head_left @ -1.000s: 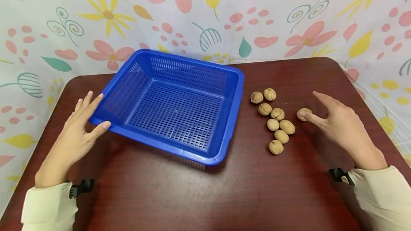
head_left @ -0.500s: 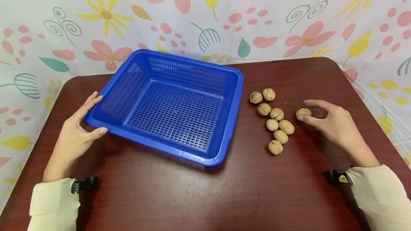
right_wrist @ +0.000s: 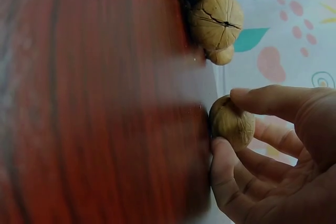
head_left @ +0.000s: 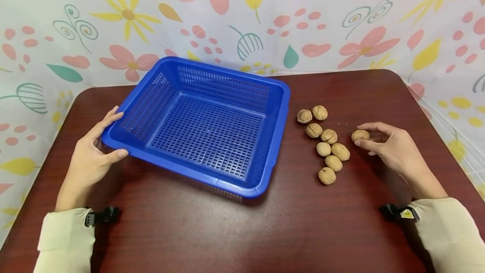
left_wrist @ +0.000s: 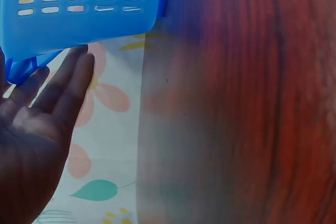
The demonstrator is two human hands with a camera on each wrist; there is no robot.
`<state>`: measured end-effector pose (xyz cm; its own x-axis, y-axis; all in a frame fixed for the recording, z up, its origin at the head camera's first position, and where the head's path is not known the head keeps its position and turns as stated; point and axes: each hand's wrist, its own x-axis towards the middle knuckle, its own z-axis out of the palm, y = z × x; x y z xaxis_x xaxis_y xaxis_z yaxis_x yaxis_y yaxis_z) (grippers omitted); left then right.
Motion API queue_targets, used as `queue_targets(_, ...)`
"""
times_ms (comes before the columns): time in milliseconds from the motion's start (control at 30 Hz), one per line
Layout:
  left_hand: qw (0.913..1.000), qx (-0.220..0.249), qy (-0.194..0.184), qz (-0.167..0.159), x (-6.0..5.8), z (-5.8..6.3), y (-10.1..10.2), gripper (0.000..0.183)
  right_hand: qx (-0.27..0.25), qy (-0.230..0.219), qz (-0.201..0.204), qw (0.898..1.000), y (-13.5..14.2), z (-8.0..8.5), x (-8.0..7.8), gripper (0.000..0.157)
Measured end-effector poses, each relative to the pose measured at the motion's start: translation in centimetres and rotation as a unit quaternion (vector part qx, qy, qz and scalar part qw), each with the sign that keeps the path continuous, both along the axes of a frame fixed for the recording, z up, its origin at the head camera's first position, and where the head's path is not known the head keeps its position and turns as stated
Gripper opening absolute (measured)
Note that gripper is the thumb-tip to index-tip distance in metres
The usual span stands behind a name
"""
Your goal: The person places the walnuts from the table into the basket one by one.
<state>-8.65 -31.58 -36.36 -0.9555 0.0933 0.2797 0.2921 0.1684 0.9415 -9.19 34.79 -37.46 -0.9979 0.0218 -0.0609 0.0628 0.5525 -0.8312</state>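
A blue perforated plastic basket point(head_left: 212, 180) stands at the left on the dark red-brown table. My left hand point(head_left: 88, 157) holds its near left corner, thumb over the front rim and index finger on the left rim. In the left wrist view the other fingers point(left_wrist: 73, 85) reach up to the basket's outer wall point(left_wrist: 79, 24). At the right, my right hand point(head_left: 398, 148) pinches a single walnut point(head_left: 360, 135) between thumb and fingers. The right wrist view has that walnut point(right_wrist: 232, 124) low against the tabletop, with fingertips on opposite sides of it.
Several walnuts point(head_left: 323, 149) lie in a loose cluster between the basket and my right hand. A flower-patterned cloth point(head_left: 227, 16) hangs behind the table point(head_left: 212, 239). Small crumbs lie near the cluster.
My right thumb and fingers have come together on the lone walnut. The left hand has closed from a spread pose onto the basket's corner, and the basket has tipped or shifted very slightly left.
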Motion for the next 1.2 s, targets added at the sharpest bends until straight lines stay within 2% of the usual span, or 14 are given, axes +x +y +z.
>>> queue_targets(167,0.9992,0.037,-0.008,-0.009,-0.1,-0.1,0.1,0.076,-0.001,0.004,-0.009,1.000,0.0,-0.2,0.0,0.033)
queue_targets(433,0.9991,0.041,-0.009,-0.008,0.0,-0.3,0.0,0.075,0.013,0.006,-0.010,1.000,-0.3,0.1,0.1,0.026)
queue_targets(667,0.9992,0.038,-0.010,-0.006,-0.2,-0.3,0.0,0.076,0.048,0.012,-0.019,0.999,-0.7,1.1,0.4,0.029)
queue_targets(900,0.9995,0.029,-0.013,-0.007,-0.2,-0.1,0.0,0.075,0.060,0.053,-0.001,0.997,-2.9,4.3,0.1,0.037)
queue_targets(1033,0.9994,0.028,-0.017,-0.006,-0.2,-0.1,0.1,0.075,0.058,0.071,0.042,0.995,-5.3,6.6,-0.5,0.037)
queue_targets(1200,0.9995,0.027,-0.019,-0.003,-0.1,-0.1,0.1,0.075,0.057,0.100,0.114,0.987,-9.2,9.5,-1.4,0.041)
